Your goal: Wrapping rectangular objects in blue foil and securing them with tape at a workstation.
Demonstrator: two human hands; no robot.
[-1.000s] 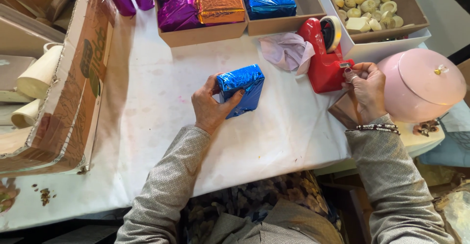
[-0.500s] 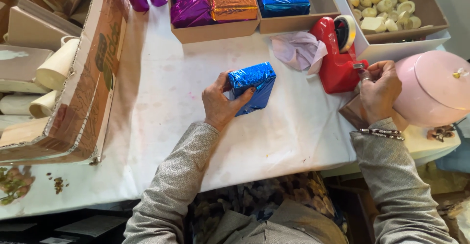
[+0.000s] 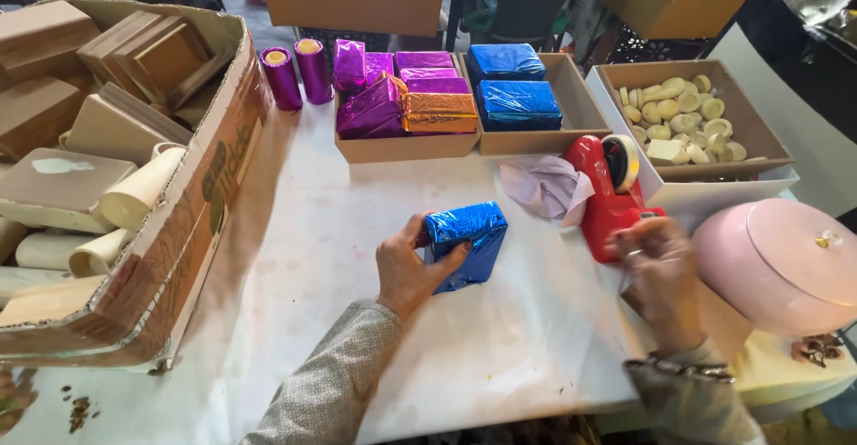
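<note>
A block wrapped in shiny blue foil (image 3: 469, 241) lies on the white table (image 3: 295, 257) in front of me. My left hand (image 3: 404, 271) grips its near left side, thumb on top and fingers against the front face. My right hand (image 3: 658, 271) is blurred with motion at the front end of a red tape dispenser (image 3: 604, 197), fingers curled by the cutter. Whether it pinches a strip of tape cannot be made out. A beaded bracelet (image 3: 683, 369) sits on that wrist.
A big cardboard box (image 3: 192, 204) of wooden blocks and rolls fills the left. Behind are two purple cylinders (image 3: 297, 72), a tray (image 3: 406, 149) of purple and orange foil blocks, a tray (image 3: 571, 97) of blue ones, a box (image 3: 759, 124) of cream pieces, crumpled lilac paper (image 3: 544, 186) and a pink lidded container (image 3: 786, 262).
My right hand has drawn back a little from the dispenser toward me and is now blurred. My left hand stays on the blue block. The view has tilted up.
</note>
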